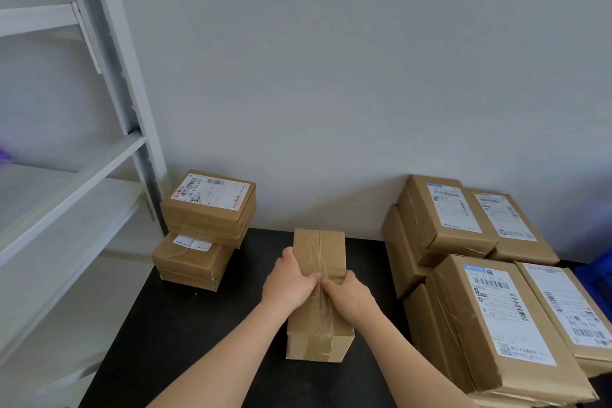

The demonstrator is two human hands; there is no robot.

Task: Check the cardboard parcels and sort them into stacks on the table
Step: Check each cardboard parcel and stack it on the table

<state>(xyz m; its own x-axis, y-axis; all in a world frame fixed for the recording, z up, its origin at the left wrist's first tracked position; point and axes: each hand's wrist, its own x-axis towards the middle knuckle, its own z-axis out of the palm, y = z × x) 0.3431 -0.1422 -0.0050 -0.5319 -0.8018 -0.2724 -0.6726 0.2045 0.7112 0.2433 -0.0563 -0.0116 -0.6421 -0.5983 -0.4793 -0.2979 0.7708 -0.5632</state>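
A long cardboard parcel [319,252], sealed with clear tape down its middle, lies on the black table [185,334] in the centre. My left hand [289,281] grips its left edge, thumb on top. My right hand [347,295] holds the top near the tape seam, fingers curled over it. The two hands meet at the seam. A small stack of parcels [205,225] with white labels stands at the back left. Larger labelled parcels [490,308] are piled at the right.
A white metal shelf rack [109,156] stands to the left of the table. A grey wall [331,76] runs behind it. A blue crate [599,278] shows at the right edge.
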